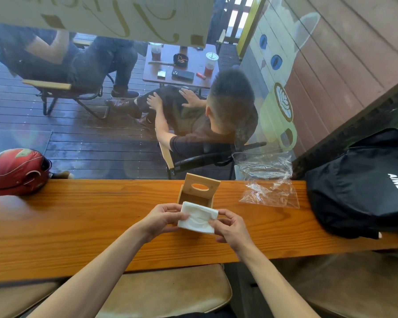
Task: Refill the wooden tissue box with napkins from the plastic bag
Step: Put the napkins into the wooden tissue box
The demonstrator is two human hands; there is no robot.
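Observation:
A stack of white napkins [198, 218] is held between both hands just above the wooden counter [78, 221]. My left hand [162, 218] grips its left edge and my right hand [230, 228] pinches its right edge. Right behind the stack stands the wooden tissue box [197, 191], its lid with an oval slot tilted up and open. The clear plastic bag [270, 193] lies crumpled and flat on the counter to the right of the box, apart from both hands.
A red helmet [17, 172] rests at the counter's far left. A black backpack [363, 182] fills the right end. A window pane runs along the counter's far edge, with people seated outside. Padded stools [170, 292] sit below the near edge.

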